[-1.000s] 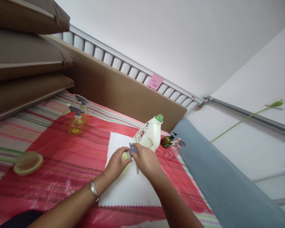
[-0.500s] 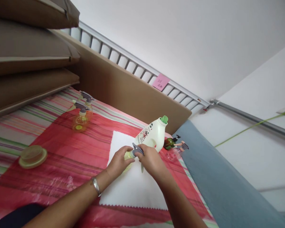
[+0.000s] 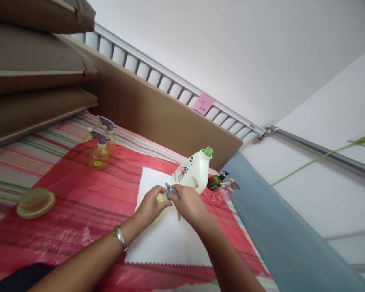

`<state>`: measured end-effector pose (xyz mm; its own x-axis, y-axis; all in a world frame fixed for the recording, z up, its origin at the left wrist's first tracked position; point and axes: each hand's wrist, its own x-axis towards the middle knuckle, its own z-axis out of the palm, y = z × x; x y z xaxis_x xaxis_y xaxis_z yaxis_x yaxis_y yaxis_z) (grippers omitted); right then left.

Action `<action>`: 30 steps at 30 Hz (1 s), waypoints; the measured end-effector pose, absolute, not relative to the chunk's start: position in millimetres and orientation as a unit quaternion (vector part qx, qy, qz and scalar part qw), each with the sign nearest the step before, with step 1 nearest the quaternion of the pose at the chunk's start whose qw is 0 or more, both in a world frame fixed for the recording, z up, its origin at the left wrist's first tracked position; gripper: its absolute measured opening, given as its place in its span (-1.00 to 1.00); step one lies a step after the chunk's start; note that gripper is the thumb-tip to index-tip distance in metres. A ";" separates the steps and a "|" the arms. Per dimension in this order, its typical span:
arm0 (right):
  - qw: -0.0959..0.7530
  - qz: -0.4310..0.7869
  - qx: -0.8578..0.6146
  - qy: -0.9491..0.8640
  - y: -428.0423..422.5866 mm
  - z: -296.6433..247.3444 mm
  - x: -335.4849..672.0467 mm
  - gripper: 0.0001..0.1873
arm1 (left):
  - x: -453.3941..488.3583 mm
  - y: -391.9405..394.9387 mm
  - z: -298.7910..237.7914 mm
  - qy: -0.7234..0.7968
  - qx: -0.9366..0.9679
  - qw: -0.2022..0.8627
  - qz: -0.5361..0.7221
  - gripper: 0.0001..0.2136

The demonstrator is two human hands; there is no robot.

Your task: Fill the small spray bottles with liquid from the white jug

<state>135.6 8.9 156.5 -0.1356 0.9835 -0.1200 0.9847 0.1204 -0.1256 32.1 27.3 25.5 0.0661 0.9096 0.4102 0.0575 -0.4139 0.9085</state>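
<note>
Over a white cloth (image 3: 170, 247) with a zigzag edge, my left hand (image 3: 150, 206) is closed around the yellowish neck of a pump bottle (image 3: 161, 198). The fingers of my right hand (image 3: 191, 206) are wrapped round its grey pump head (image 3: 171, 190), which sits at the neck. Most of the bottle's body is hidden behind my hands. Just behind them stands a pale detergent jug (image 3: 203, 166) with a green spout, tilted in the view.
Clear yellowish pump bottles (image 3: 99, 156) stand at the left, with a round yellowish lidded container (image 3: 35, 202) nearer me. To the right are a green pump bottle (image 3: 214, 182) and a pinkish clear one (image 3: 221, 196). A brown board (image 3: 158, 117) and stacked cushions (image 3: 39, 52) border the red sheet (image 3: 121, 182).
The whole view has shifted slightly, so things appear a little further left. Both hands keep their hold on the pump bottle, with hardly any visible movement.
</note>
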 end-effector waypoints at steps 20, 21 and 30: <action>-0.006 -0.100 0.635 0.766 7.5 157.4 133.4 -0.81 | 14.4 37.7 36.9 0.307 0.717 0.416 0.468 -0.68; -0.006 -0.100 0.636 0.765 7.5 157.4 133.6 -0.81 | 15.0 37.3 36.6 0.319 0.706 0.418 0.474 -0.64; -0.004 -0.099 0.636 0.766 6.7 158.1 134.1 -0.82 | 10.7 40.5 39.9 0.293 0.725 0.412 0.468 -0.77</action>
